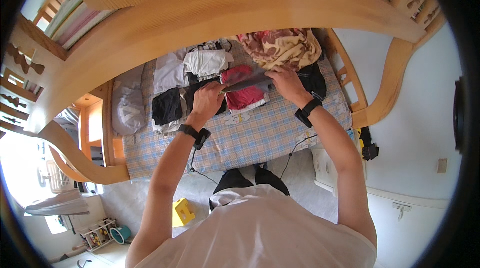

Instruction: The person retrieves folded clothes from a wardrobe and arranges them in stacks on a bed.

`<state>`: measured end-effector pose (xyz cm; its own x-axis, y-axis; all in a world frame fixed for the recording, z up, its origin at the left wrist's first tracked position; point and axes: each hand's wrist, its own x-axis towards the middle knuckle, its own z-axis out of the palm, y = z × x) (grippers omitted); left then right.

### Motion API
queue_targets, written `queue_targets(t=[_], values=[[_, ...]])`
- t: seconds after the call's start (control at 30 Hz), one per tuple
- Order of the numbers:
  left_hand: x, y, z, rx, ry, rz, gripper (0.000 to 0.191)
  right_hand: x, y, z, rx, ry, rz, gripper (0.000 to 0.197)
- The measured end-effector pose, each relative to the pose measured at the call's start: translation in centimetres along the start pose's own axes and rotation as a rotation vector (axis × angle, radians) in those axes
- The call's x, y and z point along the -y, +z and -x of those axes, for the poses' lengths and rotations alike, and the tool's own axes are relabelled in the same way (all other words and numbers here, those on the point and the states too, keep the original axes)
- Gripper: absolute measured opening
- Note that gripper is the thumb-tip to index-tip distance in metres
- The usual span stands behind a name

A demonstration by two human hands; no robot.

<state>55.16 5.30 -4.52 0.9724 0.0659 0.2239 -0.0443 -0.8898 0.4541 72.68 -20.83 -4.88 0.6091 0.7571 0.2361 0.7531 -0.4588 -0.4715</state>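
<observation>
A dark grey garment [247,81] is stretched between my two hands, over a folded red garment [245,98] on the bunk bed's lower mattress. My left hand [207,97] grips its left end, and my right hand [287,80] grips its right end, close to a brown and cream blanket [288,50]. To the left lie a folded black garment [167,106], a light grey garment [170,71] and a folded white garment [207,61]. Another black garment [313,80] lies right of my right hand. Each wrist wears a black strap with a small device.
The upper bunk's wooden rail [240,3] arches across the view beyond the hands. A grey pillow [128,103] lies at the bed's left end. Thin cables hang from both wrist devices. A yellow plastic stool [182,212] stands on the floor, with a white cabinet [324,166] at right.
</observation>
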Motion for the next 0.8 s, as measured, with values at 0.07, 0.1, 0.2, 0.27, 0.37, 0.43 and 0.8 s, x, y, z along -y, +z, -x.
queue_targets(t=[0.07, 0.1, 0.2, 0.27, 0.37, 0.43, 0.8], values=[[0.8, 1.6, -0.4, -0.085, 0.016, -0.031, 0.027, -0.2, 0.4, -0.6, 0.014, -0.024, 0.134, 0.032], [1.5, 2.8, -0.4, -0.163, 0.031, -0.058, 0.028, -0.6, 1.0, -0.6, 0.030, -0.042, 0.267, 0.032], [3.6, 7.5, 1.0, -0.008, -0.008, -0.001, 0.039, -4.0, 5.8, 1.7, 0.038, -0.018, 0.224, 0.037], [5.3, 11.0, 4.2, 0.126, 0.000, -0.003, 0.049, -5.3, 9.0, 4.8, 0.067, -0.004, 0.184, 0.042], [5.1, 14.2, 11.6, 0.354, -0.104, 0.025, 0.057, -5.7, 12.9, 13.5, 0.217, 0.052, 0.002, 0.044], [4.8, 14.3, 16.5, 0.392, -0.090, 0.081, 0.057, -5.5, 14.2, 19.0, 0.267, 0.028, -0.103, 0.032], [-3.2, 9.6, 31.4, 0.267, -0.552, 0.223, 0.025, -8.5, 9.9, 37.5, 0.742, 0.572, -0.251, 0.040]])
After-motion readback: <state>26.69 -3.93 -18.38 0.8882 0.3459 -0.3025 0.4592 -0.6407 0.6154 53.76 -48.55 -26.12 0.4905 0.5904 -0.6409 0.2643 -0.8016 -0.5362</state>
